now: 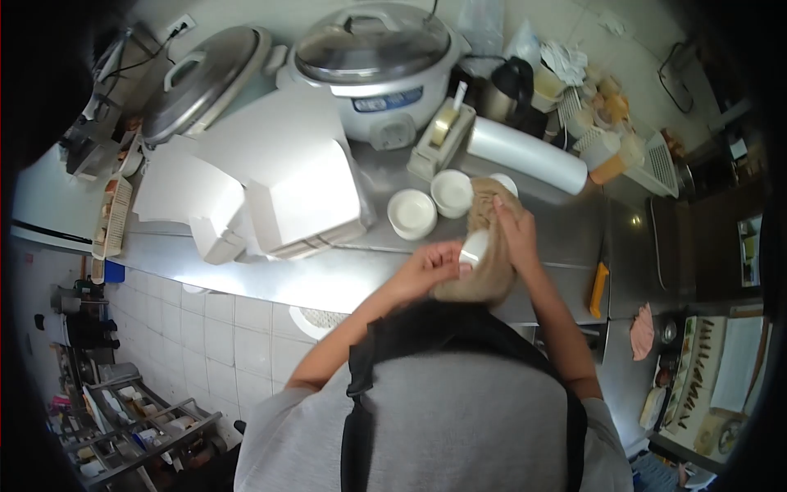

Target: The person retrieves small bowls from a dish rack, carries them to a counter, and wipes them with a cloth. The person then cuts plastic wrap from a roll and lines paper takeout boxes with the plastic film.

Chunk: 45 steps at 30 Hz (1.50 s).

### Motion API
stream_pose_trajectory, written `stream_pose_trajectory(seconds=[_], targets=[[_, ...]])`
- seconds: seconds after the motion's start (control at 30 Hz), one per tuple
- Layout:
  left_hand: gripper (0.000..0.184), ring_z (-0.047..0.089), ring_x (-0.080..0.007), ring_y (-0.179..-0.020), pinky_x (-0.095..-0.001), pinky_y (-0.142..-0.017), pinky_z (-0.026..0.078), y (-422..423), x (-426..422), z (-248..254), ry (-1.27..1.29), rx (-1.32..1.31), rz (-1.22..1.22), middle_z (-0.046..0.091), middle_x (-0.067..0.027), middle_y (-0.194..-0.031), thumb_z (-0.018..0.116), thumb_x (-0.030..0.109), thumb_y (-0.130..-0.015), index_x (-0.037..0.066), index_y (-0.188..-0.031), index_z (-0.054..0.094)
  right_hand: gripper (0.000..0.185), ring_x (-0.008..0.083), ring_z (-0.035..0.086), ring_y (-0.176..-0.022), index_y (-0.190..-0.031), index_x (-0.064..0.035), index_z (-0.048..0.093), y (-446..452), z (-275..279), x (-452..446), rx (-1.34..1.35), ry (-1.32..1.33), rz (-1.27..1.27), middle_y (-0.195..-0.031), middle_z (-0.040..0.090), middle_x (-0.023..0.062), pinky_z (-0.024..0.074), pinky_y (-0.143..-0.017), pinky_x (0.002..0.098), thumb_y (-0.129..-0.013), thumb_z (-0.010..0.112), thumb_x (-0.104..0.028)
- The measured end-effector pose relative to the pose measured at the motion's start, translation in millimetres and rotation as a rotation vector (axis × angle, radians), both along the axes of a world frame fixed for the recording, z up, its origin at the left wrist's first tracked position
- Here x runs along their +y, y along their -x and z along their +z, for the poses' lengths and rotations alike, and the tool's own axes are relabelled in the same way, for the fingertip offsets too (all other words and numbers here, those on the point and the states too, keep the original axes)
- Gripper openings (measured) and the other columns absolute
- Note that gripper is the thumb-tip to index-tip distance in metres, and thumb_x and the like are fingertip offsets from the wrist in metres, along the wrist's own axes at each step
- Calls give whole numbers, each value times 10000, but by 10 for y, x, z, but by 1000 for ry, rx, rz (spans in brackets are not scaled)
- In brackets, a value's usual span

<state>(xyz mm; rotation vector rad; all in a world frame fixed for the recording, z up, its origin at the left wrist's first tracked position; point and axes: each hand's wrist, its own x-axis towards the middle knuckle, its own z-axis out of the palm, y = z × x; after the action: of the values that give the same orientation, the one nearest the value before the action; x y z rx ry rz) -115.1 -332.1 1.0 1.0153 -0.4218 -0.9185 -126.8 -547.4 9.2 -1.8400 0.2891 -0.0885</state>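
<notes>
My right hand (515,234) is closed on the upper side of a soft, crumpled brown bag (494,275), held close to my body at the counter's front edge. At the bag's left side, my left hand (438,266) pinches a small white piece (474,248) that lies against the brown material. I cannot tell whether this piece is a cup or a lid. Just beyond the bag, two small round white cups (412,215) stand side by side on the steel. Another white round thing (505,184) is partly hidden behind the bag and my right hand.
Left on the steel counter (279,283) sit open white takeaway boxes (307,201). A rice cooker (381,98), another lidded cooker (205,82), a tape dispenser (443,135), a plastic roll (529,156) and a dark jug (504,90) line the back. An orange-handled tool (599,289) lies right.
</notes>
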Motion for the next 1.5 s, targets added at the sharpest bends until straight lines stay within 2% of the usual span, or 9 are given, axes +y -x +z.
stream_pose_trajectory(seconds=[0.13,0.27,0.4,0.43,0.53,0.63,0.73,0.87,1.5], targets=[[221,583,-43,-816,-212,-762,457,-51,395,261,-155,-221,106,666,16,-886,686,122,-879,20,-1075,671,402,128,633,-858,-1044,42,666,-731,745,123,-373,252,-35,-885,699,140,491,-774,314,-915,606,-334],[170,583,-60,-761,-235,-720,460,-144,627,157,-297,-537,258,665,-8,-812,706,102,-844,11,-987,714,514,167,629,-955,-1138,-16,636,-1632,2305,456,-649,493,-53,-1031,686,97,471,-861,322,-911,575,-473],[185,591,-117,-721,-255,-714,453,-145,672,211,-397,-638,356,655,-57,-792,707,85,-816,26,-991,717,1020,396,323,-1349,-1461,-3,261,-2260,2836,657,-748,719,101,-1443,317,270,308,-1106,482,-780,601,-682],[202,595,-143,-719,-268,-729,456,-149,666,202,-438,-686,377,641,-68,-780,714,94,-808,27,-999,714,1082,419,279,-1378,-1471,16,226,-2349,2820,636,-751,757,101,-1472,275,302,276,-1127,488,-771,577,-730],[266,602,-213,-772,-330,-797,453,-257,682,76,-555,-1021,434,606,-86,-778,729,118,-782,47,-1037,705,456,149,628,-925,-1096,-46,648,-2157,2183,506,-620,827,221,-1004,682,73,486,-822,306,-903,591,-456],[353,576,-269,-906,-407,-892,422,-452,601,-260,-669,-1274,409,582,-99,-869,739,161,-767,70,-1103,680,316,145,624,-928,-1118,-60,636,-1884,1085,107,-173,645,488,-1012,670,61,487,-859,319,-866,656,-250],[485,508,-332,-1076,-475,-974,374,-511,439,-474,-713,-1384,452,539,-153,-1070,755,221,-759,79,-1202,617,903,324,493,-1226,-1339,-85,493,-1446,217,-54,376,989,651,-1340,502,183,406,-1038,385,-518,868,-108],[727,416,-438,-1204,-490,-1038,315,-495,251,-446,-710,-1370,621,388,-248,-1326,797,306,-725,91,-1346,487,1159,392,440,-1246,-1442,-184,345,-1082,-617,-119,71,943,659,-1329,466,212,391,-1053,415,-428,906,-166],[983,521,-352,-1123,-406,-976,447,-433,-36,-632,-667,-1005,318,535,-163,-1208,870,94,-507,80,-1384,426,887,344,443,-1236,-1353,-172,443,726,-582,-155,6,341,137,-1296,465,124,399,-1030,422,-548,811,-134]])
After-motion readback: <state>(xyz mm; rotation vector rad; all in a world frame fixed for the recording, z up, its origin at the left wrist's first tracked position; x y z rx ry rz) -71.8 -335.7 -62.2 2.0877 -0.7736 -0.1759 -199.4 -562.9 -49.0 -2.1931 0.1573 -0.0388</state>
